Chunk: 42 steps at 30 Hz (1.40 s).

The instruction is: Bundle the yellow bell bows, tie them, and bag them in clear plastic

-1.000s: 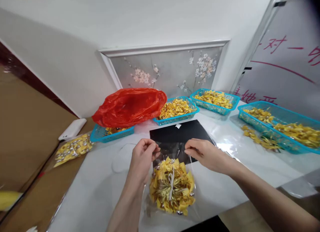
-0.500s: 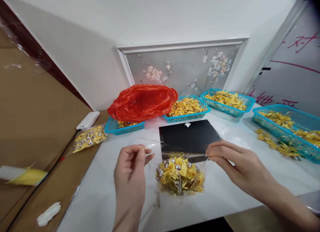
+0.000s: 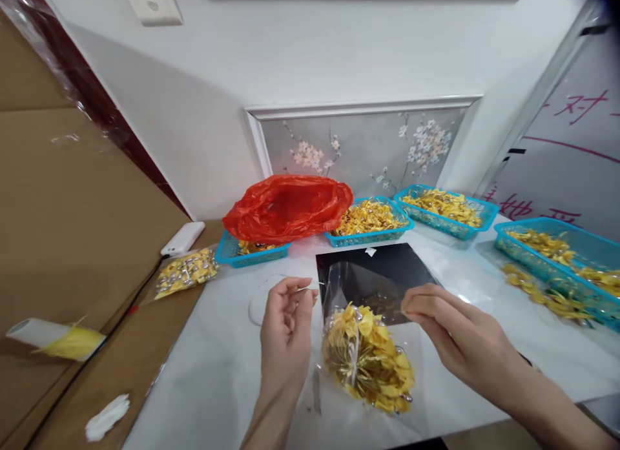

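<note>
One clear bag [image 3: 339, 288] lies over the white table [image 3: 217, 372], its upper part overlapping one black sheet [image 3: 407, 266]; inside it sits one yellow bunch [image 3: 371, 359] with silvery beads. The person's right hand [image 3: 455, 324] pinches the bag's upper right edge, fingertips closed on the film, though the exact contact is hard to make out. The left hand [image 3: 288, 324] is beside the upper left edge, thumb and fingers slightly apart; whether they hold film or a thin white strand cannot be told.

Beyond are four blue baskets [image 3: 372, 239] with yellow pieces: the leftmost partly hidden by one red bag [image 3: 290, 208], the rightmost cut off by the picture's edge. One loose yellow strand [image 3: 545, 295] lies beside that last basket. Far left, one filled packet [image 3: 186, 274] lies near one white, phone-like object [image 3: 183, 238].
</note>
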### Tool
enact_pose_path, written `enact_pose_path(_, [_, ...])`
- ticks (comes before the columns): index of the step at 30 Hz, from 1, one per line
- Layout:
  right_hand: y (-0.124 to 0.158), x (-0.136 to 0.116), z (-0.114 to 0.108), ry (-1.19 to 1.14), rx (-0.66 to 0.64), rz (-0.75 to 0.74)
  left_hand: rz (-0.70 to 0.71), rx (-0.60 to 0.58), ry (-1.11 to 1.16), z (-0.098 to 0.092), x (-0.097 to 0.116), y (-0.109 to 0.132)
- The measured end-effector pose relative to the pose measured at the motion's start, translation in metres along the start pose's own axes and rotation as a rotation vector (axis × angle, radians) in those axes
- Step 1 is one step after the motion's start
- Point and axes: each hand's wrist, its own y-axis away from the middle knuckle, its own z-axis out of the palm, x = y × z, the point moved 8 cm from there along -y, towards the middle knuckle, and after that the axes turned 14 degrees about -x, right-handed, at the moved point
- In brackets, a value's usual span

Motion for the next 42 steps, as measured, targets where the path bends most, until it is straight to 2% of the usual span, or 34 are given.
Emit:
enact_pose_path(2, [0.0, -0.001, 0.002, 0.012, -0.015, 0.0, -0.05, -0.041, 0.008, 0.002, -0.011, -0.006])
enact_pose_path(5, [0.001, -0.003, 0.005, 0.029, -0.033, -0.012, -0.117, -0.164, 0.035, 0.014, -0.024, -0.018])
enact_pose_path(7, [0.001, -0.004, 0.006, 0.037, -0.037, -0.017, -0.135, -0.243, 0.039, 0.025, -0.027, -0.024])
enact_pose_path(9, [0.001, -0.006, 0.006, 0.042, -0.037, -0.02, -0.129, -0.27, 0.023, 0.032, -0.026, -0.029])
enact_pose_path(13, [0.003, -0.005, 0.004, 0.048, -0.036, 0.001, -0.081, -0.218, 0.004, 0.032, -0.022, -0.031])
enact_pose_path(17, [0.012, 0.013, -0.003, 0.009, -0.002, 0.133, -0.039, -0.152, 0.12, 0.024, -0.017, -0.022])
enact_pose_path(20, [0.019, 0.023, -0.009, -0.031, 0.036, 0.186, -0.03, -0.14, 0.199, 0.019, -0.01, -0.013])
enact_pose_path(24, [0.026, 0.036, -0.011, -0.089, 0.072, 0.273, -0.039, -0.145, 0.187, 0.016, -0.001, -0.003])
enact_pose_path(30, [0.034, 0.076, 0.003, -0.38, 0.14, 0.473, -0.078, -0.201, 0.094, 0.01, 0.0, -0.006])
enact_pose_path(35, [0.032, 0.101, 0.021, -0.489, 0.067, 0.563, -0.116, -0.223, 0.055, 0.01, -0.003, -0.016])
enact_pose_path(38, [0.027, 0.103, 0.024, -0.403, 0.014, 0.583, -0.13, -0.224, 0.061, 0.012, -0.004, -0.019])
enact_pose_path(42, [0.019, 0.091, 0.018, -0.289, 0.144, 0.487, -0.119, -0.211, 0.053, 0.012, -0.004, -0.019])
